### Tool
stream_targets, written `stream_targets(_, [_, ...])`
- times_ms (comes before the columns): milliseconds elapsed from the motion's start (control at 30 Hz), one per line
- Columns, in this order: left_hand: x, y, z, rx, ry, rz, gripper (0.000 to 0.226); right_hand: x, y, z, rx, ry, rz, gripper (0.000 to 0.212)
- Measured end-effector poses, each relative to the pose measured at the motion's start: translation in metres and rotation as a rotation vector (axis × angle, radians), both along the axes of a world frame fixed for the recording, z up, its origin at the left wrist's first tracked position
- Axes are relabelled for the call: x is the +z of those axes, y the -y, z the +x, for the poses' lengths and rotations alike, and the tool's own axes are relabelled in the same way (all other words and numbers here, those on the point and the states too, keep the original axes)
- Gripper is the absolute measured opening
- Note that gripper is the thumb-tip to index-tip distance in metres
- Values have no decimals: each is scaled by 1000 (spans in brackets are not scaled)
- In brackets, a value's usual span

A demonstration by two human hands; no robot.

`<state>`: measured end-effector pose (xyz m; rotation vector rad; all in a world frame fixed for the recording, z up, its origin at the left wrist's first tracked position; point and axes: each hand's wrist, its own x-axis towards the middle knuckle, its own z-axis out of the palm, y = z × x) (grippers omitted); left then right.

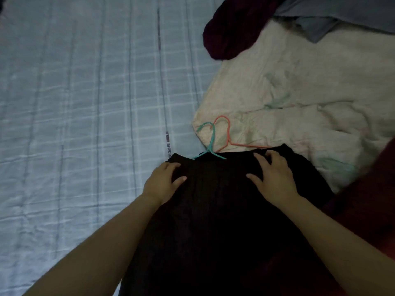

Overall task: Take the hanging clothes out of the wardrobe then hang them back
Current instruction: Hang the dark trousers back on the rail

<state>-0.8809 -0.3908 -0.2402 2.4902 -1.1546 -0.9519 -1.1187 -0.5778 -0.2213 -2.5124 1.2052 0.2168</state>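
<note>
**Operator:** Fingers (261, 159) of the right hand (275, 178) are seen curled and spread across the top edge of the black garment (213, 210), pressed into the cloth; whether any fabric is pinched beneath them cannot be told. How is the left hand (164, 180) set?

**Technician:** It is laid on the garment's other upper corner, fingers bent down onto the fabric and thumb held out to the side — a pressing contact, with no clear pinch shown. The garment is spread flat on the checked bed sheet (85, 103), its near end running off the bottom of the view.

**Operator:** Where is the hanger located?

**Technician:** A teal hanger (210, 144) is seated at the garment's top edge, its shoulders disappearing under the cloth and its hook exposed on the bed. An orange hanger (227, 133) lies just beside it, partly on a pale quilt (299, 92) and partly hidden by the garment.

**Operator:** What handling is expected?

**Technician:** The garment is judged soft, limp and light — it is likely to sag and slide off thin wire if lifted by the cloth alone. The teal hook is recommended as the hold point, with one hand steadying the top edge. Tangling of the two hooks is to be watched for.
</note>
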Motion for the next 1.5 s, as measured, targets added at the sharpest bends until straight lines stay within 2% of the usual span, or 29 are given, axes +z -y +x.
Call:
stream_targets(133, [-29, 27, 6, -68, 111, -89, 56, -11, 8, -1, -11, 36, 11, 71])
stream_targets(200, [-44, 36, 10, -151, 152, -5, 59, -11, 9, -3, -20, 56, 16, 72])
stream_targets(267, [-51, 40, 12, -217, 91, 105, 63, -8, 9, -4, -38, 76, 48, 73])
stream_targets(333, [-53, 41, 15, -200, 27, 27, 62, -6, 9, -4, -46, 80, 90, 74])
stream_targets(400, [-48, 39, 16, -116, -22, -82, 40, -4, 9, -4, -49, 103, 156, 75])
stream_targets(433, [-44, 35, 18, -84, -54, -121, 37, -2, 9, -4, -47, 121, 189, 74])
stream_targets(533, [-20, 15, 17, -33, -88, -219, 45, 7, 1, -5, 5, 171, 235, 71])
stream_targets(633, [9, -18, 12, 4, -45, -263, 30, 24, -15, -6, 66, 240, 248, 63])
stream_targets(733, [43, -55, 2, 74, -2, -319, 33, 44, -37, -3, 97, 349, 237, 58])
stream_targets(833, [79, -95, -15, 181, 39, -367, 19, 63, -63, 5, 148, 435, 227, 54])
stream_targets(967, [121, -159, -46, 326, 69, -442, 7, 96, -102, 8, 290, 443, 232, 53])
stream_targets(1133, [165, -237, -94, 480, 84, -573, 21, 137, -161, -14, 422, 487, 199, 53])
stream_targets(1400, [219, -361, -124, 592, 194, -736, 38, 203, -268, -12, 588, 548, 61, 55])
stream_targets(1500, [238, -426, -135, 677, 268, -776, 33, 225, -331, -1, 696, 614, 27, 56])
